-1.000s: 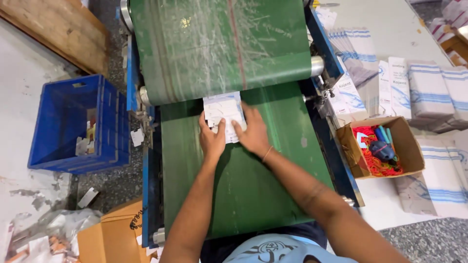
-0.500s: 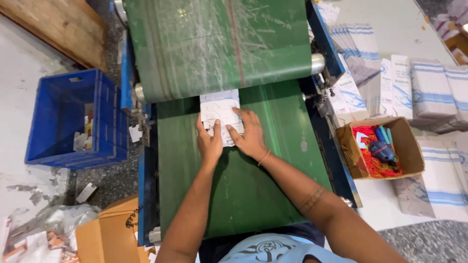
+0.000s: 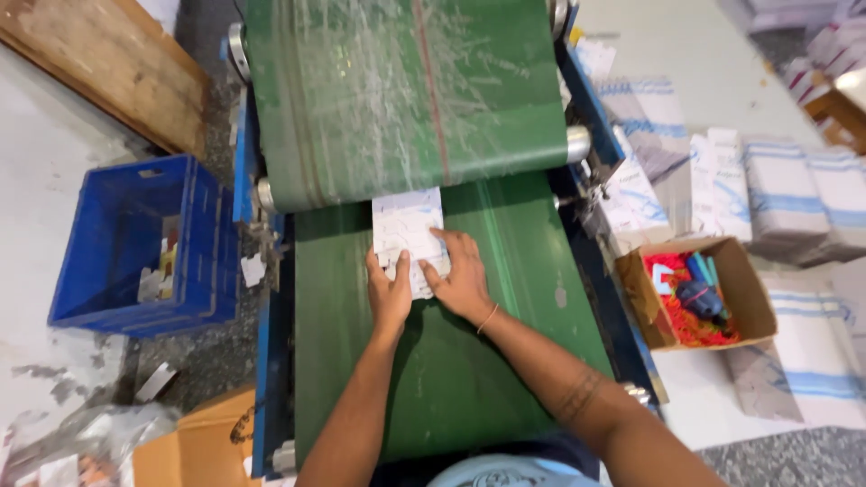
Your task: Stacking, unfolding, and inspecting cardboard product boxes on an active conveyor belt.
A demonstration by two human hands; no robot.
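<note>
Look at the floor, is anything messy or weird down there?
Yes. Torn paper scraps lie scattered on the floor left of the green conveyor belt, near the blue crate, like litter. Both hands rest flat on the white packet.

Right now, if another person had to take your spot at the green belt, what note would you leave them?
Left hand: flat on the near left edge of the white packet, fingers spread, gripping nothing.
Right hand: flat on the packet's near right corner.
The packet lies on the lower green belt; its far end sits at the edge of the upper belt.
Done: packet is laid on the belt and lined up at that edge.
Left: it has not passed under the upper belt. More white-and-blue packets are stacked to the right, beside an open cardboard box.
</note>
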